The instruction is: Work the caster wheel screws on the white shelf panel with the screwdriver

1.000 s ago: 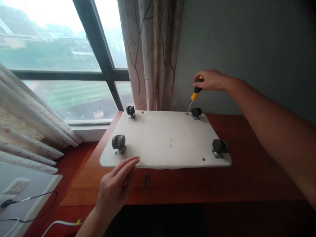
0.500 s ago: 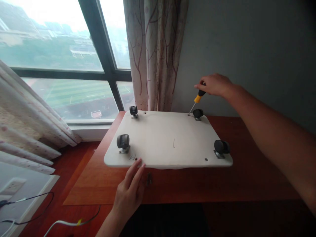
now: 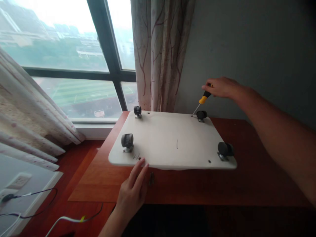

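Note:
A white board [image 3: 163,138] with rounded corners lies flat, its black caster wheels pointing up: far left [image 3: 137,111], near left [image 3: 127,141], far right [image 3: 201,115] and near right [image 3: 225,149]. My right hand [image 3: 219,87] grips a black-and-yellow screwdriver [image 3: 203,99] by the handle end. Its tilted shaft reaches down to a hole at the board's far edge, beside the far right caster. The fingertips of my left hand [image 3: 133,189] rest on the near edge, close to another hole [image 3: 139,158]; its fingers are stretched out, holding nothing. Screws [image 3: 151,178] lie just right of that hand.
The board rests on a reddish-brown wooden table [image 3: 98,184]. A window [image 3: 81,92] and patterned curtains [image 3: 163,56] stand at the back and left, with a grey wall [image 3: 247,49] behind. Cables [image 3: 64,218] and a wall socket [image 3: 21,181] are at lower left.
The whole view has shifted slightly, so things appear further right. The screwdriver leans a little more to the right in my right hand, its tip still at the same hole. My left hand stays put.

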Demonstrator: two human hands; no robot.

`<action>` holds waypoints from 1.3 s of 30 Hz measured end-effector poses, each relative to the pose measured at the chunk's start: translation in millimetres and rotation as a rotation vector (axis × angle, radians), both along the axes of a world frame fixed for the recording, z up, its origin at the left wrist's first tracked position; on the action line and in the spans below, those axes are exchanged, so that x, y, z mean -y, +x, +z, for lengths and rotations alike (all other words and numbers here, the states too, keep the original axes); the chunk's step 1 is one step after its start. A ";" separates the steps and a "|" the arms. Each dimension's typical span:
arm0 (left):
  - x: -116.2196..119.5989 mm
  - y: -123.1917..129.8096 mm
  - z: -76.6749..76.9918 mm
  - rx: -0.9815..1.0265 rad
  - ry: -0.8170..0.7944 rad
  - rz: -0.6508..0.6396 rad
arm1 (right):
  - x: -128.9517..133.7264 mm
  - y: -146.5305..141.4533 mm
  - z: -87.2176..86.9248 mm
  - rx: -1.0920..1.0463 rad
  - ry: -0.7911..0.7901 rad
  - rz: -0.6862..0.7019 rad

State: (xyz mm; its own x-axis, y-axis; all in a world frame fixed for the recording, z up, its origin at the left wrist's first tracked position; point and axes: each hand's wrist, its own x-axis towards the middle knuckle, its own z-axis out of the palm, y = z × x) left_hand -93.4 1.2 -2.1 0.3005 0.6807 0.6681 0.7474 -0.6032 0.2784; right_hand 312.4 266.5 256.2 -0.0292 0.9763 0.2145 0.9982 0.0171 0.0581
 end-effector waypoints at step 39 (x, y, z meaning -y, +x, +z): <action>-0.5 1.6 3.4 0.004 -0.006 0.008 | 3.3 -21.4 -8.8 -0.159 0.027 0.099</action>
State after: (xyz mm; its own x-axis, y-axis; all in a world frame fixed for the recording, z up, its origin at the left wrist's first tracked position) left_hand -91.9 1.8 1.4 0.2922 0.6871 0.6652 0.7515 -0.5952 0.2847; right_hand 291.0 263.2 247.4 -0.0890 0.9642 0.2497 0.9883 0.1167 -0.0985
